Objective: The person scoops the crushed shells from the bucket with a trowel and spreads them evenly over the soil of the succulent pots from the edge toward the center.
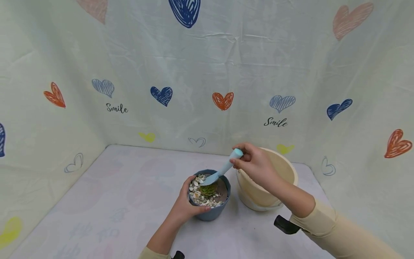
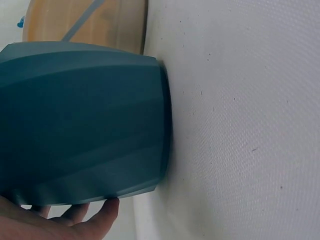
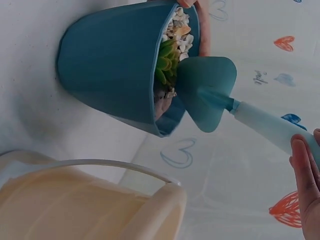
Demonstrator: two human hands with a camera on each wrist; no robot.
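Note:
A blue faceted flowerpot (image 1: 210,215) stands on the table, holding a green succulent (image 1: 208,189) with white pebbles (image 1: 196,194) around part of it. Bare soil (image 1: 222,190) shows on the pot's right side. My left hand (image 1: 185,207) grips the pot from the left, thumb along the near side and fingers round the far left rim. In my right hand (image 1: 255,163) is the handle of a light blue trowel (image 3: 210,92), pinched between thumb and fingers. The trowel slants down to the left, its blade over the pot, close above the succulent and pebbles.
A cream bucket (image 1: 289,169) with a pale handle (image 3: 115,163) stands just right of the pot, partly behind my right forearm. The table (image 1: 129,187) has a whitish cover. A curtain (image 1: 194,54) printed with hearts hangs behind and at both sides.

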